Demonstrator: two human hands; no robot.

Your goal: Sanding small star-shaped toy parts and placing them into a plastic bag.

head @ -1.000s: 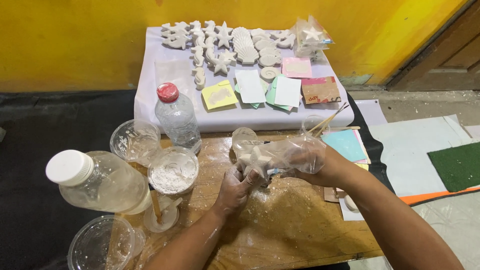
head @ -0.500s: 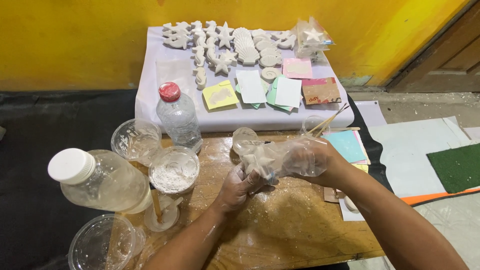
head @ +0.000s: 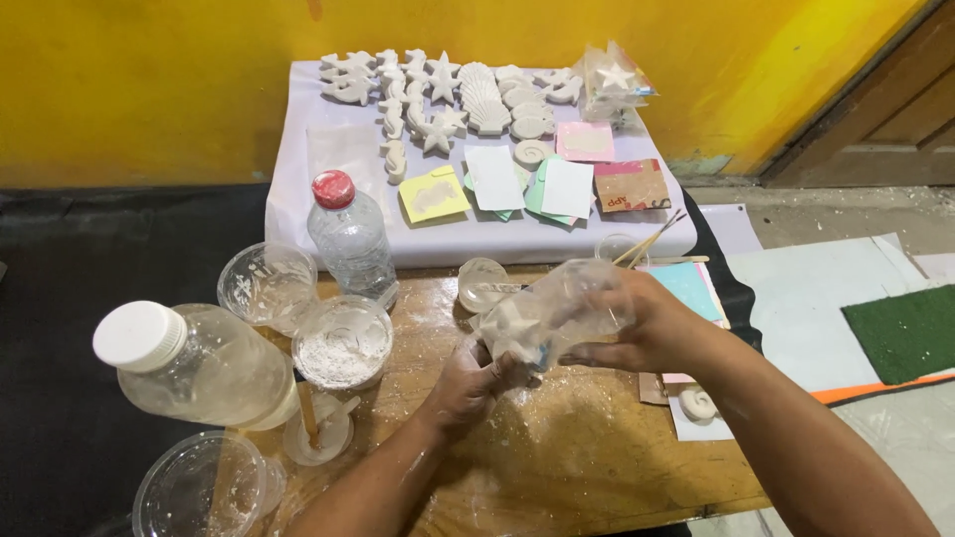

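While my right hand [head: 647,323] grips the clear bag [head: 572,308], left fingers [head: 487,363] pinch its white star cast [head: 512,323]. Squeezing harder could, I judge, snap the star's arms

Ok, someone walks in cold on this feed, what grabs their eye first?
Probably the clear plastic bag with a white plaster starfish inside, held over the dusty wooden board by the left hand and right hand. Next, the rows of white plaster sea shapes on the pale cloth by the yellow wall. To the left stand a red-capped bottle and a cup of white powder.
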